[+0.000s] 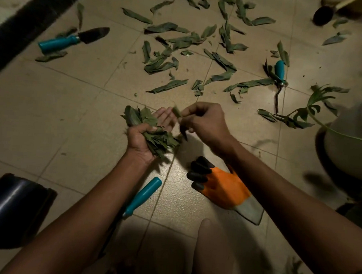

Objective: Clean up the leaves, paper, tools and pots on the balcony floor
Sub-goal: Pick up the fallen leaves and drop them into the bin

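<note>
At the centre of the frame the left hand [143, 137] is clamped around a bunch of leaves [154, 136], thumb over the top, fingers partly spread beneath. Just to its right, the right hand [204, 122] pinches a single leaf scrap [177, 111] between fingertips and holds it at the open fingers of the left hand, so the two hands nearly touch.

The step in hand looks like leaf gathering: one hand collects, the other stores. The next move probably calls for tucking this scrap into the bunch without loosening the grip, then reaching up the frame for more.

Below the hands lie an orange and black glove [221, 187] and a teal-handled tool [143, 195], partly hidden under the left forearm. A black pot [12, 209] lies on its side at lower left.

Most of the loose leaves [181, 41] are spread across the tiled floor [71, 109] in the upper middle. A teal-handled trowel [73, 39] lies at upper left, and another teal-handled tool [279, 76] sits among leaves at right, its working end too blurred to name.
</note>
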